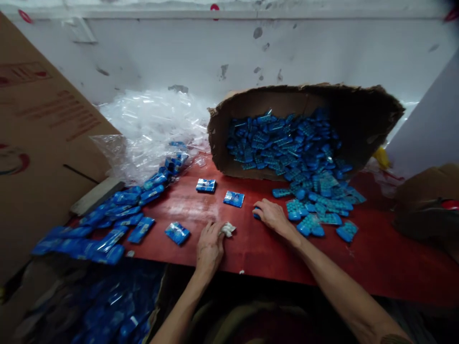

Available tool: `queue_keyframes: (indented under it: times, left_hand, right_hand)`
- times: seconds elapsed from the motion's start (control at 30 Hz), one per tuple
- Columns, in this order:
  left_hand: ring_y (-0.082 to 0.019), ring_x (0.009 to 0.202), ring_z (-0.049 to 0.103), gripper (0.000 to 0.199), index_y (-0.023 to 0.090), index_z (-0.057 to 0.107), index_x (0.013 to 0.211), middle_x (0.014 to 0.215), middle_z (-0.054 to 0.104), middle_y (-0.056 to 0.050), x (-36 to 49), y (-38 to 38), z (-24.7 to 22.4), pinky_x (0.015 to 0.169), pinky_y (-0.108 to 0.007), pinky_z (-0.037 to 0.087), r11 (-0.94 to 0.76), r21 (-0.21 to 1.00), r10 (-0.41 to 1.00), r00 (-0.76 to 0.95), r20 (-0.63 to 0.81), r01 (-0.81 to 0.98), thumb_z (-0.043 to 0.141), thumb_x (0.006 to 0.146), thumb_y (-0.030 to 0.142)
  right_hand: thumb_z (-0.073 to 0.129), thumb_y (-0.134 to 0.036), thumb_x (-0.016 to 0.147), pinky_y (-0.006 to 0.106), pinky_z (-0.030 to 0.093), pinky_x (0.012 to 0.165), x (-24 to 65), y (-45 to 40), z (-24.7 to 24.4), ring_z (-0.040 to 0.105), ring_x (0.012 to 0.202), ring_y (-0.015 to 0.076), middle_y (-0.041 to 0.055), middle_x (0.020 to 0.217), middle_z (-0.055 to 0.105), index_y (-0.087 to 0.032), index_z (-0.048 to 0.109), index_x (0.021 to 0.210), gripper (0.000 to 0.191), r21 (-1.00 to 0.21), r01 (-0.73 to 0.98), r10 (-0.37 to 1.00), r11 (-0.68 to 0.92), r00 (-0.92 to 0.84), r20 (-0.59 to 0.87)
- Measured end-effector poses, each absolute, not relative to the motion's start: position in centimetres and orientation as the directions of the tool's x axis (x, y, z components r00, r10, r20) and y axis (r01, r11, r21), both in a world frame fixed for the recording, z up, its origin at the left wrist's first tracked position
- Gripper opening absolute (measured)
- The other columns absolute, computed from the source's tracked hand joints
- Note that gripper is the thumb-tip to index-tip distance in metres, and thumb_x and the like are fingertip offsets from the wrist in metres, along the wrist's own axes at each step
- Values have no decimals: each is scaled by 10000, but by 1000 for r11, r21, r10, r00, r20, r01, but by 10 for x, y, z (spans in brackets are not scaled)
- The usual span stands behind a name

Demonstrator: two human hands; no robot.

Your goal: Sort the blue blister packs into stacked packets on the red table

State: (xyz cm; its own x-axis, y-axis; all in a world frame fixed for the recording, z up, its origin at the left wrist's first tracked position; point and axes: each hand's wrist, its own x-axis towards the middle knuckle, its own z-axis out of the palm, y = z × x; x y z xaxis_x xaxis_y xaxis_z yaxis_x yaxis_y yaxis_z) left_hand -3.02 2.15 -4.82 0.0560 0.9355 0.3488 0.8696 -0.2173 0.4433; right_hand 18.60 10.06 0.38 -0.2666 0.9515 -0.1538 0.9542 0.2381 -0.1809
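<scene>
My left hand (210, 244) rests low over the red tabletop with its fingers curled. A small crumpled white piece (228, 230), perhaps plastic or paper, sits at its fingertips, partly hidden by them. My right hand (273, 216) is closed on a small blue piece (256, 213), mostly covered by the fingers. Between and beyond the hands lie a flat blue packet (234, 198) and a small blue stack (205, 185). Another shiny blue packet (177, 232) lies left of my left hand. Right of my right hand are clear-windowed blue blister packs (310, 224).
A torn cardboard box (366, 138) on its side spills blue packs onto the red table (258, 253). Wrapped blue packets (118, 215) are heaped at left, before clear plastic bags (154, 119). A large carton (43, 129) stands far left. More blue packets (111, 301) lie below the table edge.
</scene>
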Motion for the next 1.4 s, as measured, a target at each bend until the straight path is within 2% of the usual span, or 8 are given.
queue_keyframes:
  times: [0.13,0.3,0.4,0.63,0.83,1.0,1.13,1.4]
  left_hand:
    - [-224,1063,492,377,150,460,1156,1115,571,-101,-24,15,-51,884,-408,415,-209,536,948,36,315,818,402,783,157]
    - [-240,1117,446,337,156,505,1106,1095,586,-85,-22,14,-47,923,-439,378,-239,528,948,79,307,815,391,789,161]
    - [-220,1063,492,318,160,532,1069,1047,611,-77,-23,13,-40,911,-413,397,-241,527,943,69,325,815,378,791,148]
    - [-260,1128,428,383,127,513,1123,1123,575,-108,-25,9,-33,952,-475,325,-120,358,960,16,279,926,365,772,95]
    - [-263,1193,356,427,141,412,1218,1241,477,-130,-27,-2,-41,951,-499,311,-102,410,967,-6,255,906,397,795,197]
    - [-255,1139,409,396,123,403,1202,1189,494,-157,-55,-8,-29,917,-460,345,72,470,841,-307,446,880,359,818,207]
    - [-249,1009,507,413,113,389,1203,1096,537,-161,-96,-5,-19,836,-409,411,284,514,705,-540,459,809,365,813,247]
    - [-295,1103,431,283,173,593,957,1051,599,-113,-162,-18,-34,835,-457,381,244,175,843,-297,449,954,370,784,199]
  right_hand:
    - [326,-343,873,272,351,650,172,85,10,509,905,210,105,1059,466,-196,470,1087,297,-181,970,979,163,-182,-92]
    - [442,-331,826,236,357,667,136,58,2,522,858,166,31,938,529,-232,502,1014,220,-447,765,836,464,-545,-65]
    - [385,-232,852,223,356,665,116,52,-9,523,795,140,22,866,549,-198,530,900,156,-494,712,802,500,-596,-47]
    - [313,-187,863,244,353,639,104,59,-5,516,836,167,59,957,521,-208,505,990,232,-402,756,800,516,-594,-90]
    - [348,-160,830,291,353,709,92,60,12,511,905,206,91,1018,536,-215,507,1042,271,-287,847,861,448,-496,-118]
    - [320,-294,870,260,371,733,61,68,18,532,912,177,61,973,584,-218,518,1019,259,-464,762,842,453,-536,-58]
    - [388,-350,837,286,390,737,15,70,9,532,924,200,68,983,583,-193,524,985,255,-512,691,774,509,-628,-79]
    - [422,-169,785,235,414,686,-64,58,-1,565,823,153,79,972,613,-147,559,992,249,-609,412,496,678,-868,-36]
